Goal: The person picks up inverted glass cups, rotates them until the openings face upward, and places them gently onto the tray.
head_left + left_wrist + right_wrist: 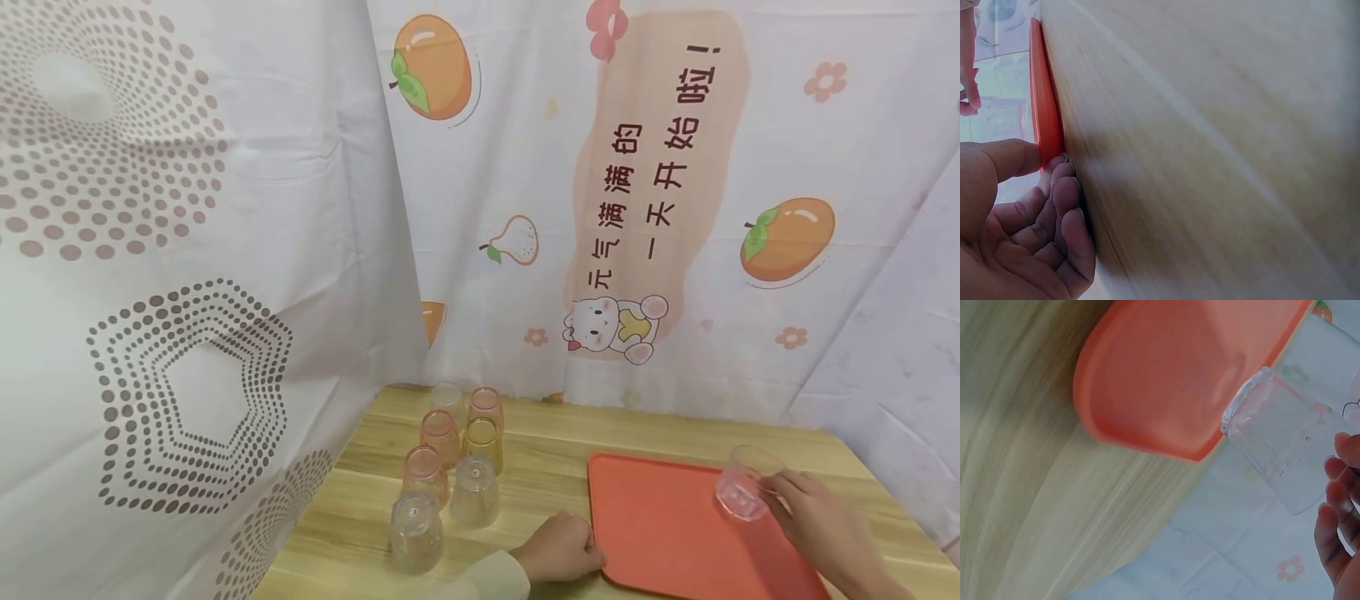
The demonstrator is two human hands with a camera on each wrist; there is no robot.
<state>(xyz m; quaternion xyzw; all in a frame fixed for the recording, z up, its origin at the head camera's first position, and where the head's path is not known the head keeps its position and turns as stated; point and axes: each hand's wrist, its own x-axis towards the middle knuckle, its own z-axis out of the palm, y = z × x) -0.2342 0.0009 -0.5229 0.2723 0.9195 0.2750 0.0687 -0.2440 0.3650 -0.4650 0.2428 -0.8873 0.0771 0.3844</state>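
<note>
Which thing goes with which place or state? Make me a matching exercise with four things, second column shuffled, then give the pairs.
Column one:
1. left hand
2. right hand
3. orange-red tray
4. yellow cup

Column two:
A. lies flat on the table
B. stands among other cups
C. grips the tray's edge
D. holds a clear cup

Pairs: 1-C, 2-D, 3-A, 4-B

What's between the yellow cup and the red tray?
In the head view, only bare wooden tabletop lies between the yellow cup and the red tray.

Red-orange tray (656, 517), brown-dotted white curtain (187, 271)
</note>
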